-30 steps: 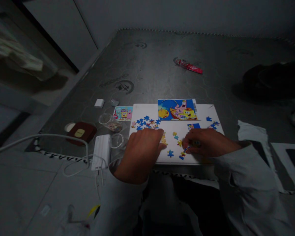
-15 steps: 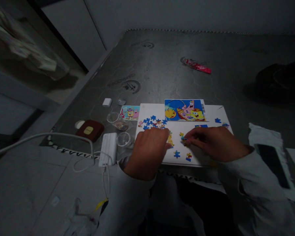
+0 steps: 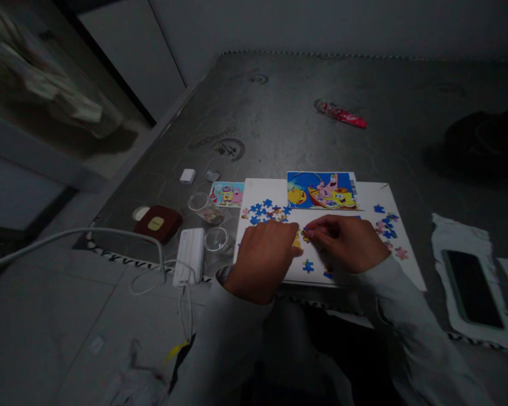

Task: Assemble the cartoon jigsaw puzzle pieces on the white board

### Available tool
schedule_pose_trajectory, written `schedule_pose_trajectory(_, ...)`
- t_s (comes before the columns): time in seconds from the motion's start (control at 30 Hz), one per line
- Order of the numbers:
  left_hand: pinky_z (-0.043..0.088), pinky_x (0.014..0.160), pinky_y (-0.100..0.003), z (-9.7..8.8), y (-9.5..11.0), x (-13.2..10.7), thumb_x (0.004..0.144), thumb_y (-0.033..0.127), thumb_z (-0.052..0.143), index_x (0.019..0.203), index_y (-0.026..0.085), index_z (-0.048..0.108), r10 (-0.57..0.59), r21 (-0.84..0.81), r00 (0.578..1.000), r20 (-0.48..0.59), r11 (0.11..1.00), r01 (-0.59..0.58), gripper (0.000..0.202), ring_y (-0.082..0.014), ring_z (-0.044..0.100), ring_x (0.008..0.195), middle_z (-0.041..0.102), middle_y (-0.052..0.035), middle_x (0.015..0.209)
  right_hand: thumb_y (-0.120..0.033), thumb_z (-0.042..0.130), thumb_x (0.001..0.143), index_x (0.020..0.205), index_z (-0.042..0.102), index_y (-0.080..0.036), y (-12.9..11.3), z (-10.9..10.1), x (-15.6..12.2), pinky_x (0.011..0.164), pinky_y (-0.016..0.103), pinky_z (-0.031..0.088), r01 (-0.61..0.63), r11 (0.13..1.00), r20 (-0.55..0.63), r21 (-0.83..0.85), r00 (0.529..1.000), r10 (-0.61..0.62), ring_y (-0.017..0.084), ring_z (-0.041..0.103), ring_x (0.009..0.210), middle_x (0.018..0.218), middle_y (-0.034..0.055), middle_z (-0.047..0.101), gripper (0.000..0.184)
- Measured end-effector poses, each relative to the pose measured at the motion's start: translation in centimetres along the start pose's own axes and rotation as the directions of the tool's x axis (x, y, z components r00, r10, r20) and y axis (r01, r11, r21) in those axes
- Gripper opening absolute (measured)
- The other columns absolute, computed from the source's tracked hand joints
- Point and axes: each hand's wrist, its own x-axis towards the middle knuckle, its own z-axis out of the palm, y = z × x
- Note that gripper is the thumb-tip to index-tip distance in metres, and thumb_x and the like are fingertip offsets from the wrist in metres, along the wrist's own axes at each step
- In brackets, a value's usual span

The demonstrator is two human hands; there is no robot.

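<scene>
Between the fingers of my right hand [image 3: 347,242] is a small blue and yellow jigsaw piece [image 3: 306,234]. My left hand [image 3: 266,256] is curled over the board, its index finger and thumb around yellow jigsaw pieces [image 3: 297,241]; its other fingers are hidden. Both hands are close together above a white board [image 3: 294,275]. A loose blue piece [image 3: 307,266] lies in front of them. Behind my left hand is a heap of mostly blue pieces [image 3: 262,211]. More pieces [image 3: 388,225] lie to the right. A cartoon picture card [image 3: 322,190] rests along the board's far edge.
Left of the board are clear plastic cups [image 3: 216,239], a white power bank [image 3: 189,256] with a cable, a brown case [image 3: 158,223] and a white adapter [image 3: 187,176]. A phone [image 3: 473,287] lies at right; a red wrapper [image 3: 342,115] is farther back.
My right hand has moved left with the jigsaw piece, up to the yellow pieces at my left hand. Pieces on the board's right side are uncovered. The whole view has shifted slightly.
</scene>
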Motion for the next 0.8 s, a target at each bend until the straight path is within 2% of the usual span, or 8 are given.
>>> schedule_pose_trajectory(0.23,0.056,0.080,-0.042,0.09,-0.11,-0.17,0.090,0.043,0.071,0.128,0.025,0.065,-0.022,0.008,1.000,-0.007,1.000,0.022,0.043,-0.0326,0.073,0.100,0.077,-0.0093,0.109,-0.025,0.069,0.083,0.088,0.078,-0.025,-0.31,0.06,-0.03,0.067,0.028,0.050,-0.021,0.998,-0.017,-0.057,1.000,0.020,0.017,0.071,0.069,0.074,-0.0021,0.076,0.011)
schedule_pose_trajectory(0.33,0.057,0.080,-0.042,0.08,-0.14,-0.15,0.089,0.042,0.072,0.123,0.023,0.067,0.002,0.000,1.000,-0.003,1.000,-0.002,0.039,-0.0323,0.073,0.100,0.077,-0.0094,0.107,-0.025,0.069,0.083,0.089,0.078,-0.024,-0.34,0.04,0.01,0.068,0.028,0.050,-0.036,0.996,-0.035,-0.075,0.999,0.034,0.017,0.071,0.070,0.074,-0.0023,0.076,0.011)
schedule_pose_trajectory(0.47,0.057,0.078,-0.042,-0.06,-0.13,-0.10,0.089,0.039,0.073,0.113,0.023,0.069,0.006,-0.006,1.000,0.006,1.000,-0.006,0.029,-0.0329,0.074,0.099,0.077,-0.0087,0.103,-0.026,0.068,0.082,0.090,0.078,-0.025,-0.09,0.19,0.05,0.067,0.029,0.050,0.011,0.997,-0.044,-0.079,0.999,-0.014,0.018,0.071,0.069,0.074,-0.0026,0.076,0.012)
schedule_pose_trajectory(0.8,0.056,0.079,-0.041,-0.01,-0.13,-0.22,0.089,0.038,0.072,0.113,0.024,0.069,0.032,0.003,0.999,0.004,0.999,-0.032,0.028,-0.0314,0.073,0.098,0.077,-0.0066,0.103,-0.025,0.067,0.086,0.097,0.080,-0.024,-0.51,0.11,-0.06,0.072,0.030,0.051,-0.044,0.992,-0.063,-0.122,0.997,0.037,0.019,0.072,0.077,0.081,0.0000,0.078,0.017)
